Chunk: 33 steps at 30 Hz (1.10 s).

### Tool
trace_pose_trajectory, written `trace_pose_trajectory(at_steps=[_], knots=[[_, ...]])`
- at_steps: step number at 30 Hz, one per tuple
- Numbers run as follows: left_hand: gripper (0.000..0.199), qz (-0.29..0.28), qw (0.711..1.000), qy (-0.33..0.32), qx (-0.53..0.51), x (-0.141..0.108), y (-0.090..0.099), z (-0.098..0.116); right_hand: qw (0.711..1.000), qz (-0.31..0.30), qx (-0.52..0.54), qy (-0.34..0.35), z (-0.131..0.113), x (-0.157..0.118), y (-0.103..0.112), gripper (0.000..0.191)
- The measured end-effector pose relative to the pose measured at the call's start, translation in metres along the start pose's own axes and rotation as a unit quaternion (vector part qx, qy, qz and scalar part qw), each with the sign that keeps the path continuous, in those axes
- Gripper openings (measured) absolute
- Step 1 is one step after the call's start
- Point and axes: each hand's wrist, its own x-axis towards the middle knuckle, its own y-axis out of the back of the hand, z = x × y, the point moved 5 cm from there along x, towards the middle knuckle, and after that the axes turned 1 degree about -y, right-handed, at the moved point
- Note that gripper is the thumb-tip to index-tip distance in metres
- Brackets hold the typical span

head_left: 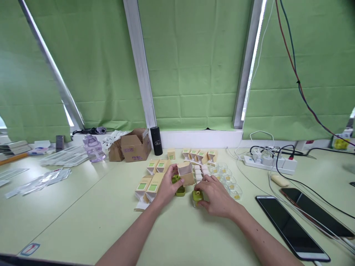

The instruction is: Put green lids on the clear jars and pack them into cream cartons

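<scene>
Near the middle of the table, my left hand (167,186) holds an open cardboard box (187,176), its thumb and fingers at the box's left side. Green pieces (180,191) lie just beneath that hand. To the right, my right hand (215,194) grips a small green-topped container (197,196) upright on the table. Between the hands stand white pieces (198,173) in rows. Clear plastic cups (229,179) with yellow centres sit behind and right of my right hand. Folded boxes with green labels (152,187) stand left of my left hand.
More small boxes (202,157) stand at the back. A brown carton (135,146), a black bottle (156,141) and a purple jug (94,148) are behind left. Phones (291,227), cables and a power strip (270,163) lie right. Plastic packets (41,181) lie left.
</scene>
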Motion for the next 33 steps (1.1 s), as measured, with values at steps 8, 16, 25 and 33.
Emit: trace_pose_trajectory(at_steps=[8,16,25,33], knots=[[0.057,0.009,0.999,-0.048,0.012,0.001,0.004,0.007,0.976,0.174,0.067,-0.108,0.041,0.000,0.022,0.030],[0.057,-0.090,0.988,0.000,0.126,-0.010,-0.012,0.005,0.918,0.330,0.146,-0.166,0.068,-0.005,0.026,0.035],[0.052,-0.161,0.955,0.048,0.244,-0.020,-0.028,0.012,0.915,0.344,0.149,-0.150,0.063,-0.006,0.022,0.038],[0.060,-0.163,0.972,-0.042,0.164,-0.018,-0.021,0.018,0.912,0.347,0.161,-0.150,0.061,-0.006,0.022,0.039]])
